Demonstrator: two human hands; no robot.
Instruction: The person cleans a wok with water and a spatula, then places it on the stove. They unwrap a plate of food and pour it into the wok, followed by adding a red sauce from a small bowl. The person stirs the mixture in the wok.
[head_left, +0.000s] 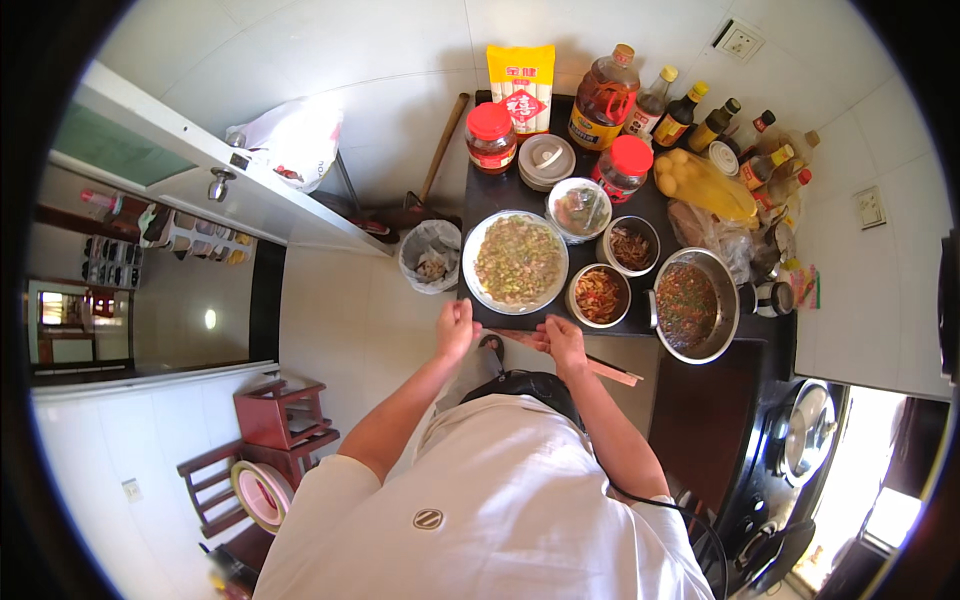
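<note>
My left hand (456, 330) is at the counter's front edge, below the left side of a round white dish (514, 262) of chopped green and pinkish food. The fingers are curled together; whether thin film is between them cannot be told. My right hand (562, 343), thumb and fingertips close together, is below the dish's right side, near a steel bowl of reddish food strips (598, 295). A long reddish strip (613, 370) passes beneath it. Behind stand a film-covered bowl (580, 208) and a steel bowl of brown shreds (631, 246). To the right is a steel pot of sauce (685, 306).
Red-lidded jars (491, 139), an oil bottle (604, 97), sauce bottles (679, 116) and a bag of eggs or round yellow items (703, 186) crowd the dark counter. A lined bin (430, 257) stands left, a stove with a lidded pan (808, 433) right.
</note>
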